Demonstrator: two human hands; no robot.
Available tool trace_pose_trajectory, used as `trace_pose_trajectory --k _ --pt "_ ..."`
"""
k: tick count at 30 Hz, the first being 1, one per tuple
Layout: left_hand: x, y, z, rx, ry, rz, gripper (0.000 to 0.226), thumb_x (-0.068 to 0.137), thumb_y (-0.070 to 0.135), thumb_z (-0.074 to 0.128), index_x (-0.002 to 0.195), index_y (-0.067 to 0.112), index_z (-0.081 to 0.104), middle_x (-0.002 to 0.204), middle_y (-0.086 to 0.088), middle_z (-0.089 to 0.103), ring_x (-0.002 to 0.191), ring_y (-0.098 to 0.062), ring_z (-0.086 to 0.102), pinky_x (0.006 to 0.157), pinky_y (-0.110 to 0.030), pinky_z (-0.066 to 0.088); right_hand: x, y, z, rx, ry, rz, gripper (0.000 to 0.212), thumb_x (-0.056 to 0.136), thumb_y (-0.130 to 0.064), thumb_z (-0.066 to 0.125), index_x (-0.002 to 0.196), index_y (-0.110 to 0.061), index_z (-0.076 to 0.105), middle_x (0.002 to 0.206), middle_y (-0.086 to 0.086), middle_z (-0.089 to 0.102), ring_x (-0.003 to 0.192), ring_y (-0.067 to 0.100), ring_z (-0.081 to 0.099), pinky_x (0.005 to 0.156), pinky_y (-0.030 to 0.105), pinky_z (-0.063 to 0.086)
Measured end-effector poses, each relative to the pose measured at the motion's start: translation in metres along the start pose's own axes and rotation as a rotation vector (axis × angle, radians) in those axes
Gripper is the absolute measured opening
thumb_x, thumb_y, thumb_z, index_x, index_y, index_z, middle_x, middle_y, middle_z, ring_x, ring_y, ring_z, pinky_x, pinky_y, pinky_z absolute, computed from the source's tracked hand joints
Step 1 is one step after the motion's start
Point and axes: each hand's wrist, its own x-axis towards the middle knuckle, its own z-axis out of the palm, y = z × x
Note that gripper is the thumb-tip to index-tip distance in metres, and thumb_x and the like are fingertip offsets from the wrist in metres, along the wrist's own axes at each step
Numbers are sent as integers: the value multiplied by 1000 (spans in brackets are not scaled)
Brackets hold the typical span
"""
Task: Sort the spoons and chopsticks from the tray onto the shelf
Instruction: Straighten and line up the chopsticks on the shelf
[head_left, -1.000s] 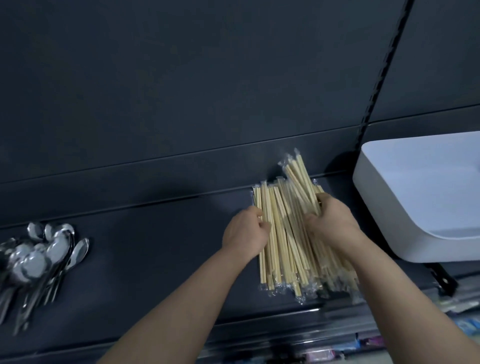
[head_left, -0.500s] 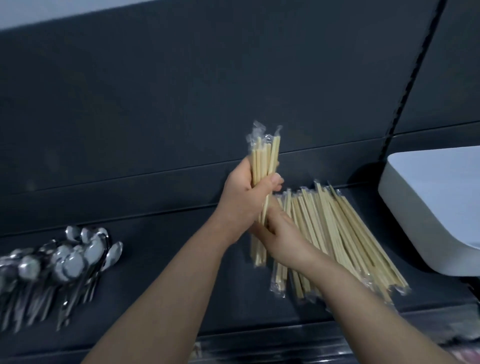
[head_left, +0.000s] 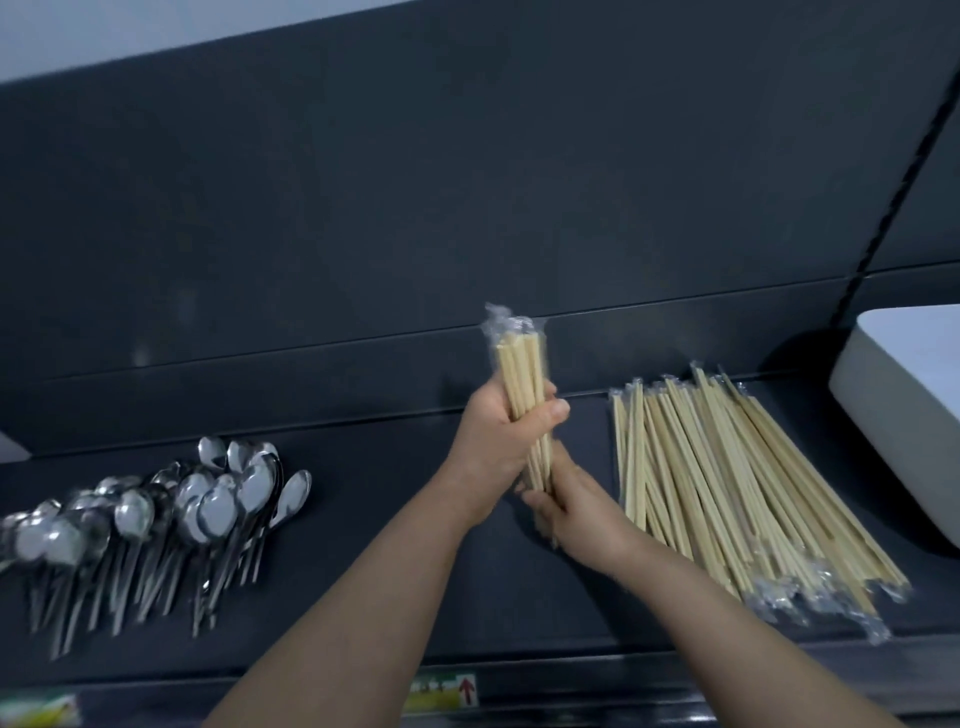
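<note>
A small bundle of plastic-wrapped wooden chopsticks (head_left: 522, 366) stands almost upright above the dark shelf (head_left: 395, 561). My left hand (head_left: 498, 441) is closed around its middle. My right hand (head_left: 576, 512) grips its lower end from below. To the right, a large pile of wrapped chopsticks (head_left: 727, 493) lies fanned on the shelf. A heap of metal spoons (head_left: 156, 514) lies at the shelf's left. The white tray (head_left: 904, 426) sits at the right edge, its inside mostly out of view.
A dark back panel (head_left: 467, 208) rises behind the shelf, with a slotted upright (head_left: 893, 197) at the right. The shelf's front edge carries price labels (head_left: 441, 693). Bare shelf lies between the spoons and my hands.
Both hands lifted a small bundle out of the chopstick pile and now hold it upright to the pile's left. The view has shifted left, showing more of the spoons.
</note>
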Motion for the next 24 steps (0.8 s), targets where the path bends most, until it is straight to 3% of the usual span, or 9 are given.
trace_pose_trajectory --k 2,5,7,9,11,14,16,19,24 --pt "3 -5 -16 -50 144 -6 18 84 9 71 96 18 60 86 2 63 79 -7 62 74 -22 51 6 -2 0 -183 30 -10 15 97 -15 47 105 -18 36 91 3 55 79 19 53 68 34 42" --pt "1 -27 -47 -128 357 -90 39 79 18 79 109 13 55 100 0 66 94 -12 65 89 -33 52 18 -5 7 -499 -5 39 15 96 -15 44 96 -22 31 94 1 48 89 25 49 72 35 37" --pt "-7 -46 -69 -15 476 -198 71 73 26 84 129 12 43 126 -6 57 115 -19 58 103 -36 45 27 -7 15 -649 -58 126 16 94 -12 42 103 -23 34 100 1 46 100 27 48 78 37 34" --pt "-16 -64 -90 242 506 -259 93 71 28 84 144 15 29 151 -11 34 137 -26 38 115 -39 31 33 -9 25 -743 -94 156 34 92 -9 44 121 -25 39 109 3 49 110 27 46 85 40 34" --pt "-26 -80 -105 647 381 -261 96 78 30 78 152 15 18 160 -11 12 147 -28 14 120 -37 16 40 -8 36 -833 -102 124 43 91 -10 47 130 -28 39 115 2 49 115 24 44 90 40 33" --pt "-35 -98 -115 1130 -16 -66 79 91 32 62 154 19 16 162 -4 9 149 -20 4 122 -38 6 47 -6 45 -791 -138 86 47 93 -26 54 137 -33 40 124 -1 45 121 20 38 98 41 30" --pt "-39 -106 -116 1230 -186 2 70 97 28 53 154 21 12 162 0 9 149 -16 4 121 -38 1 45 -6 46 -782 -143 94 59 90 -37 60 143 -36 35 136 -4 40 130 18 32 110 43 21" --pt "-41 -117 -116 1275 -242 52 57 103 24 37 154 20 12 162 2 12 150 -14 4 122 -41 0 34 -4 50 -841 -114 98 67 92 -44 54 150 -32 23 155 -5 23 145 16 10 117 47 3" --pt "-46 -127 -118 1327 -283 -7 59 105 38 24 155 17 0 163 1 -1 150 -13 -5 121 -45 -2 15 8 65 -843 -49 132 54 104 -27 28 153 -28 5 161 -2 6 148 16 -8 115 47 -9"
